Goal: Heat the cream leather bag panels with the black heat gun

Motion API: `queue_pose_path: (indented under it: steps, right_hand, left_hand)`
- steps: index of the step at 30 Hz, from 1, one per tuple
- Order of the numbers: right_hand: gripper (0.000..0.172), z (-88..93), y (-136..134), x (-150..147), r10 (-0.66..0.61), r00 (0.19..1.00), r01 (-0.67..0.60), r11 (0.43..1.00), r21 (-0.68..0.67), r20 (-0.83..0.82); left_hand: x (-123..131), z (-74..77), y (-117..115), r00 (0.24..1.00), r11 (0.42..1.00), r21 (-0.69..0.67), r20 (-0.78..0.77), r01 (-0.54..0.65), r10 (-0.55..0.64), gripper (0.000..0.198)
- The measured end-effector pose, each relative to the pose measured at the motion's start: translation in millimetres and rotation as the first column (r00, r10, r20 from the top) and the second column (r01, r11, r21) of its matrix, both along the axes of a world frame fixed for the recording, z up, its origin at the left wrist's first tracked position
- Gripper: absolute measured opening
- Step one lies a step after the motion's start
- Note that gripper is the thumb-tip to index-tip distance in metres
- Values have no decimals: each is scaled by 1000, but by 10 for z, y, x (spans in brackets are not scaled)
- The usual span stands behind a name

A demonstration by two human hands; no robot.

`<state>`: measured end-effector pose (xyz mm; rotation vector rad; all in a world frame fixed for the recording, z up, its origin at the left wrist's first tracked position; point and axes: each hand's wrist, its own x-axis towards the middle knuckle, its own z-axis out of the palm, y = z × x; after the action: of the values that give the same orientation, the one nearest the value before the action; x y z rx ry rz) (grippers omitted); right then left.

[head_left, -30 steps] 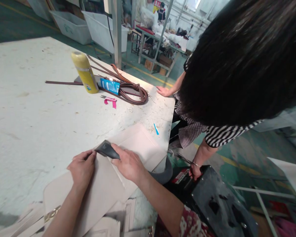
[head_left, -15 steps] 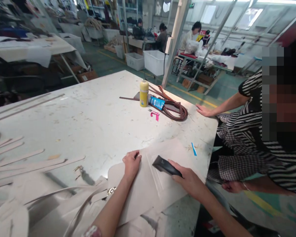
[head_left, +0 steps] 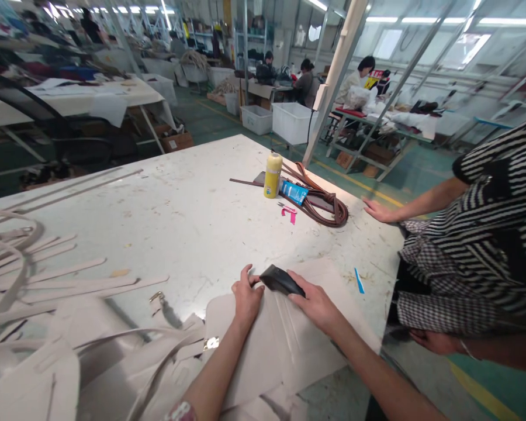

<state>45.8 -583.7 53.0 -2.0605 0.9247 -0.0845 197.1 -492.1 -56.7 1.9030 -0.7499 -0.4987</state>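
Note:
A beige leather panel lies flat at the near edge of the white table. My right hand grips a dark wedge-shaped tool and presses it on the panel. My left hand rests on the panel just left of the tool, its fingertips curled and touching the tool's tip.
Beige straps and bag pieces spread over the table's left side. A yellow can, a blue packet, brown straps and a pink scrap sit at the far end. A person in a striped top stands at the right, one hand on the table.
The tool and my right hand have slid left across the panel to meet my left hand. The camera has lifted, and the person on the right has straightened up.

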Motion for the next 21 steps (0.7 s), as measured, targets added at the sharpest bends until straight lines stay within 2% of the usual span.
queue_pose_path:
  steps: [5, 10, 12, 14, 16, 18, 20, 21]
  right_hand:
    - [58, 25, 9, 164, -7, 1000, 7, 1000, -5, 24]
    - [58, 84, 11, 182, 26, 1000, -26, 1000, -6, 13]
    - [57, 94, -17, 200, 20, 1000, -20, 1000, -19, 4]
    - [56, 117, -71, 223, -15, 1000, 16, 999, -45, 12]
    - [56, 159, -136, 197, -62, 997, 65, 995, -71, 39]
    - [56, 211, -190, 78, -85, 994, 90, 992, -87, 62]
    - [56, 256, -217, -138, -74, 995, 80, 994, -81, 74]
    - [57, 269, -216, -269, -62, 995, 67, 995, -68, 72]
  left_hand:
    - [10, -18, -10, 997, 999, -28, -68, -39, 37, 69]
    - [5, -11, -9, 996, 998, -42, -84, -42, 38, 72]
    - [-15, 0, -7, 997, 999, -31, -69, -38, 36, 73]
    - [-37, 18, -18, 1000, 999, 28, 9, -15, 15, 71]
    - [-36, 48, -58, 988, 986, 160, 138, 52, -75, 58]
    - [14, 91, -133, 958, 953, 276, 218, 123, -187, 32]
    - [121, 148, -234, 940, 937, 311, 241, 160, -240, 14]
    - [188, 183, -286, 939, 940, 305, 249, 154, -235, 12]
